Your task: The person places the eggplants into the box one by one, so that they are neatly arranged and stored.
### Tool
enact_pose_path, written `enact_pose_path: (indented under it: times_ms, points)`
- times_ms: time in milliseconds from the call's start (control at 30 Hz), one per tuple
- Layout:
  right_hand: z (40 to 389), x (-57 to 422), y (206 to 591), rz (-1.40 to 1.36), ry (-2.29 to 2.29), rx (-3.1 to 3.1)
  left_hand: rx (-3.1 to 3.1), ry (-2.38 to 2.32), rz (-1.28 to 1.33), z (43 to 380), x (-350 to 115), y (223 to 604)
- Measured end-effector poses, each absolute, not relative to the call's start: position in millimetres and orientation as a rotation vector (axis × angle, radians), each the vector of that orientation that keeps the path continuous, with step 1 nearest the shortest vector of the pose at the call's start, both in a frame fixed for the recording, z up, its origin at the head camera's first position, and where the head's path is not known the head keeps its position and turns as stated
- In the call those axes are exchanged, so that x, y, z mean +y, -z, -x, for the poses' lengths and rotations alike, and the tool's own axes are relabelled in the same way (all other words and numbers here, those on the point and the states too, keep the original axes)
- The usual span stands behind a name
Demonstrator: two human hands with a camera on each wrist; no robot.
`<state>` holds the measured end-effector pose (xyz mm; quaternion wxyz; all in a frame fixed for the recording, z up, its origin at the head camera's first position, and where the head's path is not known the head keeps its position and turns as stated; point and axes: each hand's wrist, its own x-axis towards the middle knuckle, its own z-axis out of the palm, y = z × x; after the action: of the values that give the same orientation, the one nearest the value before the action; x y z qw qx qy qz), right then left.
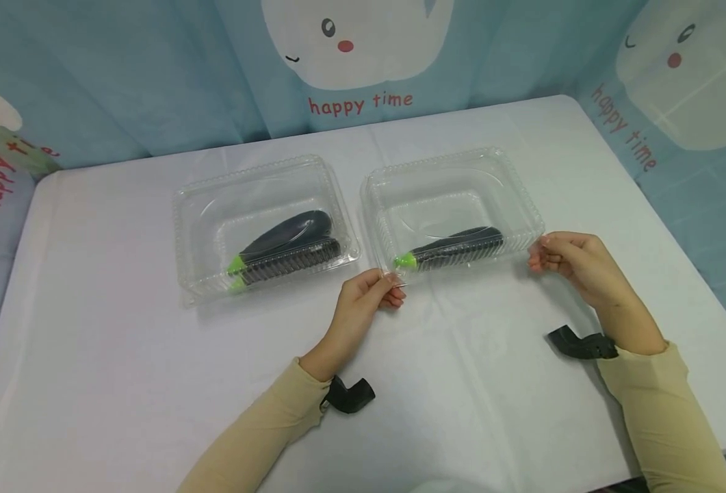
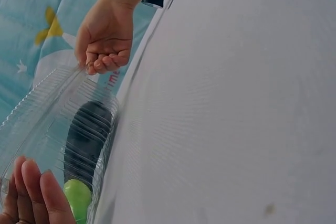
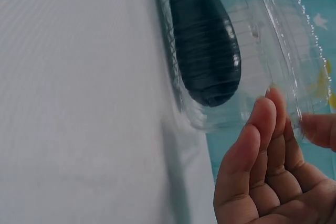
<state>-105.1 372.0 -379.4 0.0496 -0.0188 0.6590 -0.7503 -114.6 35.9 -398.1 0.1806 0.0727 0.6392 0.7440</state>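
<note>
Two clear plastic clamshell boxes lie side by side. In the head view, my left hand (image 1: 363, 294) pinches the front left corner of the right clamshell box (image 1: 436, 198). At its front right corner my right hand (image 1: 575, 263) pinches the rim between thumb and fingers, seen closely in the right wrist view. Inside this box, along its front wall, lies a dark eggplant (image 1: 461, 245) with a bright green stem end. The left clamshell box (image 1: 215, 212) also holds dark eggplant (image 1: 291, 233); through the ridged wall I cannot tell whether it is one or two.
A white cloth covers the table (image 1: 104, 383). Behind it hangs a blue curtain (image 1: 172, 75) with cartoon prints. Black curved mounts (image 1: 350, 396) are strapped at both wrists. The left box stands close to the right box's left side.
</note>
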Motion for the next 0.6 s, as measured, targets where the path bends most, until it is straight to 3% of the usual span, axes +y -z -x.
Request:
enact_pose_path:
  times_ms: [600]
  points:
    - [134.2, 353.6, 372.4, -0.168, 2.379, 1.887, 1.791, -2.163, -0.140, 122.7, 31.1, 399.8]
